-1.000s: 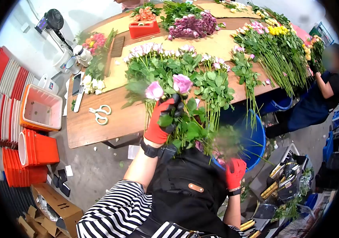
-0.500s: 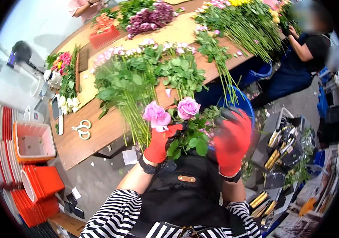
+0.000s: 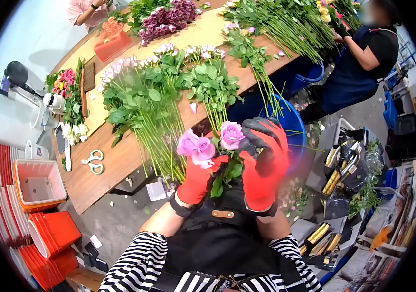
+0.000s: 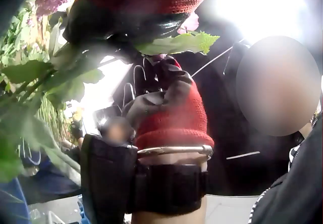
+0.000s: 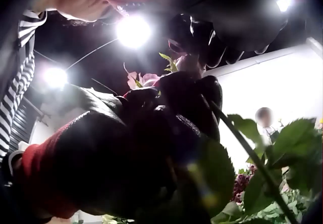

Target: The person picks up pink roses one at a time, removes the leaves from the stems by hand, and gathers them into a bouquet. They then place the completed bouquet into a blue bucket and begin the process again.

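Note:
Pink roses, one bloom on the left and another rose beside it, stand above my left hand at the front of my apron. That hand, in a red glove with dark fingers, grips their leafy stems below the blooms. My right hand, gloved alike, is raised right next to the right-hand rose, its fingers loosely bent and apart. In the left wrist view the right hand faces the left one with spread fingers. A green stem runs out of the left hand in the right wrist view.
Bunches of pale pink roses lie on the wooden table, near scissors. A blue bucket stands to the right, with a grey crate of wrappings beyond. Orange tubs are stacked left. Another person works at the right.
My right hand has come up from low beside the blue bucket, moving left to the roses. The left hand has kept its grip on the stems. The head view has shifted.

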`<state>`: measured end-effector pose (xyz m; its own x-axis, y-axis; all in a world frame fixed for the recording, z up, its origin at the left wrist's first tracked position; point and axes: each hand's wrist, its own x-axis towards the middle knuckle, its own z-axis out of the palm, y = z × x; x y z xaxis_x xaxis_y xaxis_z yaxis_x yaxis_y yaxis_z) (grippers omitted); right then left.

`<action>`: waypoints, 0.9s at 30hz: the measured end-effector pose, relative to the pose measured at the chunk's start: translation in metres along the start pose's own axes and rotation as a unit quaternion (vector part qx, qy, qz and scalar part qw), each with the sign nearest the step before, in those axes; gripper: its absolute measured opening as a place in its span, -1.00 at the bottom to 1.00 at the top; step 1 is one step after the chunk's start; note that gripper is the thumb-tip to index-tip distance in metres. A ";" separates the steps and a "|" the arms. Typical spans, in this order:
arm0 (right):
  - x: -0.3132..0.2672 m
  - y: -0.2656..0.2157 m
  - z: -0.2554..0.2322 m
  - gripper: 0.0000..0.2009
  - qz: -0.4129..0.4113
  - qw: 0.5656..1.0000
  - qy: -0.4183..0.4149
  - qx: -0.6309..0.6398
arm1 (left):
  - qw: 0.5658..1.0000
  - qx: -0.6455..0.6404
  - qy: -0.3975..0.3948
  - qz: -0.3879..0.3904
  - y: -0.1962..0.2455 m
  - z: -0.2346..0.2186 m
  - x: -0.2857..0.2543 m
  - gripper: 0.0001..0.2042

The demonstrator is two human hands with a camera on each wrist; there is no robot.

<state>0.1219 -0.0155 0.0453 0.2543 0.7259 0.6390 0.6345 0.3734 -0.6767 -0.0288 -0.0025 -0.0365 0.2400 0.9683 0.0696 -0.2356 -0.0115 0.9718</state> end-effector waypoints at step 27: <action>0.000 -0.010 0.000 -0.68 0.075 0.996 0.038 0.043 | 0.959 0.149 0.088 0.226 0.020 0.027 0.012 -0.68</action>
<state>0.1159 -0.0191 0.0525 0.3977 0.7323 0.5529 0.5211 0.3157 -0.7929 -0.0053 0.0024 -0.0105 0.0085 0.8748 0.4844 0.0082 -0.4845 0.8748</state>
